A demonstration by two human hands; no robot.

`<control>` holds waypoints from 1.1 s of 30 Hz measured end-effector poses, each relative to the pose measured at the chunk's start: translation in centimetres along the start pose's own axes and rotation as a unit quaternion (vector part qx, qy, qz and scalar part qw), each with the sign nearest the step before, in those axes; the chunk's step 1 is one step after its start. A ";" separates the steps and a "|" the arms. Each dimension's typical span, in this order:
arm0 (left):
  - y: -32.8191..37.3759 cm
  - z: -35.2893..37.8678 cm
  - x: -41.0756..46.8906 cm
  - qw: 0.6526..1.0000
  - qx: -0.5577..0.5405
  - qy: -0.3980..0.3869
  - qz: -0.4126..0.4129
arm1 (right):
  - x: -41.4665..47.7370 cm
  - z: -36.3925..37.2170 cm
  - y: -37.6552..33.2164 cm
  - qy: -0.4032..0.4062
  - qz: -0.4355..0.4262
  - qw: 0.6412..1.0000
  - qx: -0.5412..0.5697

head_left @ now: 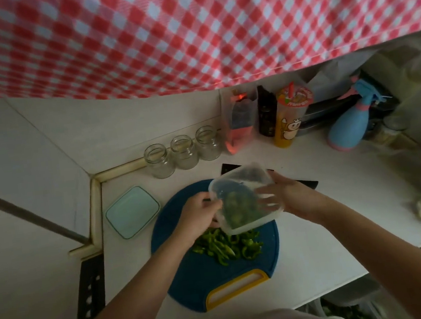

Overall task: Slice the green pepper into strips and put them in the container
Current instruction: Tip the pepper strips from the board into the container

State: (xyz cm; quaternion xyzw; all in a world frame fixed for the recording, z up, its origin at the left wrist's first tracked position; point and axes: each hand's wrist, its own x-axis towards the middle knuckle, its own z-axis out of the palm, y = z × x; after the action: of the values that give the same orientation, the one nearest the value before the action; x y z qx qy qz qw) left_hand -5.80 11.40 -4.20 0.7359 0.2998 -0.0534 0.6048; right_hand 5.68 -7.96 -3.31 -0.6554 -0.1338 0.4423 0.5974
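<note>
My right hand (pixel 290 194) gripped the clear plastic container (pixel 246 197) by its right side, fingers spread under its base and showing through the plastic, and held it tilted above the far part of the blue cutting board (pixel 190 281). My left hand (pixel 197 214) was at the container's left rim, fingers bunched together there; whether they pinched any pepper I could not tell. Some green pepper pieces (pixel 234 209) already lay inside the container, blurred behind the plastic between my two hands. Just below my fingers, nearer to me, the rest of the green pepper strips (pixel 225 245) sat in a loose heap on the board. The board's yellow handle (pixel 235 286) pointed back toward me. Left of my left hand the pale green lid (pixel 132 211) rested flat on the white counter (pixel 318 228). Beyond my fingers three empty glass jars (pixel 183 150) stood in a row, and further right a blue spray bottle (pixel 351 123).
</note>
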 end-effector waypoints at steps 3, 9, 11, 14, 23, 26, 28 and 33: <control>0.1 -0.3 -0.5 0.998 0.055 -0.010 0.024 | 1.0 -0.6 1.5 0.126 0.046 0.990 0.050; -3.7 -6.7 -0.3 0.959 0.214 0.161 -0.094 | 1.8 -2.7 4.3 0.196 0.053 0.975 0.090; -5.4 -8.4 -0.5 0.952 0.192 0.170 -0.164 | 1.8 -3.2 4.9 0.206 0.047 0.975 0.075; -7.2 -9.0 -1.5 0.946 0.078 0.150 -0.278 | 2.0 -3.4 6.0 0.196 0.055 0.976 0.072; -7.3 -7.7 -1.8 0.934 -0.139 0.141 -0.296 | 1.9 -3.0 5.8 0.169 0.074 0.973 0.139; -8.2 -7.4 -2.7 0.925 -0.161 0.148 -0.309 | 1.7 -3.7 6.4 0.160 0.075 0.971 0.161; -8.9 -7.2 -3.1 0.923 -0.200 0.156 -0.289 | 1.7 -3.9 6.7 0.155 0.075 0.970 0.169; -9.8 -6.2 -3.5 0.925 -0.197 0.220 -0.238 | 1.4 -3.9 6.6 0.122 0.071 0.973 0.181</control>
State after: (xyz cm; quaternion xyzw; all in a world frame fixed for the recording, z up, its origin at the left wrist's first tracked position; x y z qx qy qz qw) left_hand -15.38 16.72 -9.44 0.5019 0.5960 0.0273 0.6262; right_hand 7.04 -11.25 -10.29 -0.5928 0.0694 0.4176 0.6851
